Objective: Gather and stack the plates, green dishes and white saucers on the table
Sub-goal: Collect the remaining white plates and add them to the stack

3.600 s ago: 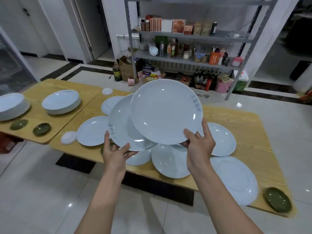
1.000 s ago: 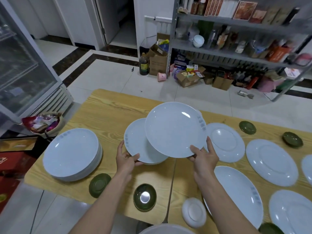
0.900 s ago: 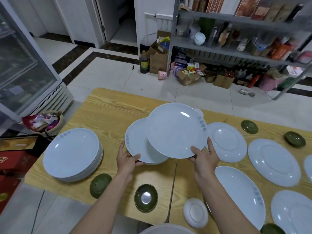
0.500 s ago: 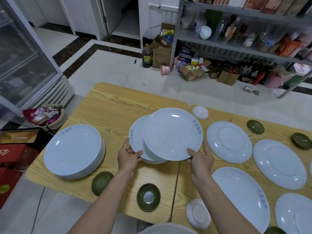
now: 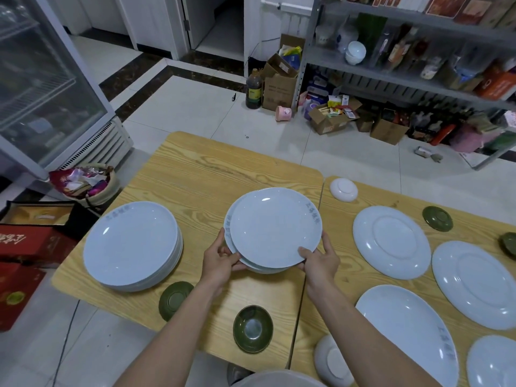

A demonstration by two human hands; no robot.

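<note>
My right hand (image 5: 319, 259) grips the near right rim of a pale blue plate (image 5: 275, 226) that lies almost level on a small plate pile at the middle of the wooden table (image 5: 201, 177). My left hand (image 5: 219, 261) grips the near left rim of the plate just beneath it (image 5: 227, 227). A taller stack of plates (image 5: 131, 244) stands to the left. Two green dishes (image 5: 174, 298) (image 5: 252, 328) sit near the front edge. Upturned plates (image 5: 391, 241) (image 5: 474, 283) and a large oval plate (image 5: 407, 328) lie to the right. White saucers (image 5: 343, 189) (image 5: 333, 361) lie upside down.
More green dishes (image 5: 437, 217) (image 5: 508, 244) sit at the far right. A glass-door fridge (image 5: 42, 88) stands at the left, a basket of packets (image 5: 83, 181) beside it. Metal shelving (image 5: 405, 51) with boxes lines the back. Red boxes (image 5: 22, 263) lie on the floor left.
The view has shifted from the right table to the left one. Both plates came down from a raised tilt onto the small middle pile, the right-hand plate now over the left-hand one.
</note>
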